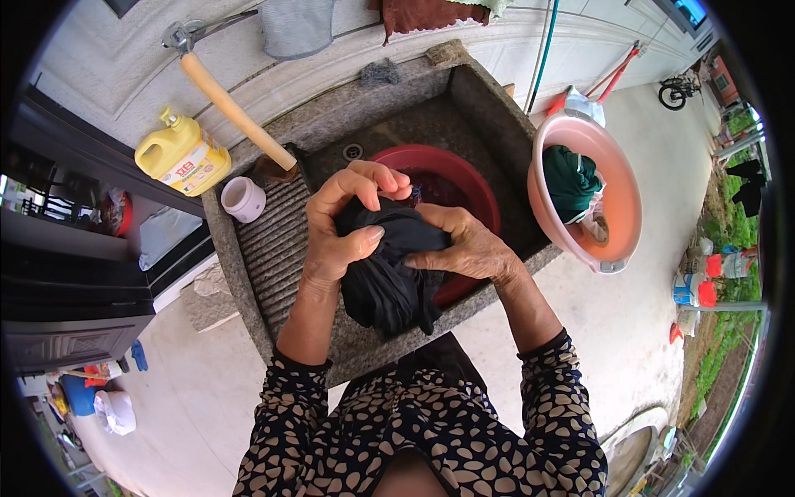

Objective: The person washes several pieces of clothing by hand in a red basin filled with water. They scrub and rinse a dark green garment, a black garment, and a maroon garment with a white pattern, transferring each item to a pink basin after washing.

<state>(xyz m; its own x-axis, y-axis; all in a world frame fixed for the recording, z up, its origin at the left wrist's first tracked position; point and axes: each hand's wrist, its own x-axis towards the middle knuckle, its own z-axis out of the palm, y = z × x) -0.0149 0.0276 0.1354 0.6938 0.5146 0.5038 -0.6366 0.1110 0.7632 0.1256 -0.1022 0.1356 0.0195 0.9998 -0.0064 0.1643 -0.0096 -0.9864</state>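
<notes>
A bunched black cloth (389, 277) is held up in front of me, above the near side of a stone sink (356, 360). My left hand (329, 219) curls round its left side, the thumb pressed on the fabric and the fingertips arched over the top. On the other side, my right hand (468, 244) pinches the cloth between thumb and fingers. Part of the bundle hangs below both hands. Behind them a red basin (489, 186) sits in the sink, its near part hidden by my hands and the cloth. The ribbed washboard surface (273, 261) lies left of the bundle.
A pink basin (633, 199) with a green garment (571, 182) stands right of the sink. On the left are a yellow pump jug (184, 157), a white cup (243, 200) and a wooden-coloured handle (236, 112) slanting onto the sink. Cloths (296, 29) hang on the wall.
</notes>
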